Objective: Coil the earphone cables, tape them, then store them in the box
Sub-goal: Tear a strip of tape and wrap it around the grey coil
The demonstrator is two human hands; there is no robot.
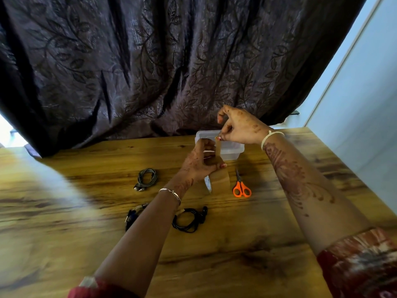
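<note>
1. The left arm reached forward from the lower left, forearm bare, with a thin bracelet (171, 193) at the wrist.
2. The left hand (199, 163) was raised, its fingers and thumb curled round a tape roll (219, 179).
3. The right arm came in from the lower right, forearm bare, with a pale band (268, 136) at the wrist.
4. The right hand (241, 127) sat higher and farther out than the left, thumb and a fingertip pinching the end of the tape strip (218, 148), with the forefinger arched above.

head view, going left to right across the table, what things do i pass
grey earphone coil -> black earphone coil -> tape roll -> orange scissors
</note>
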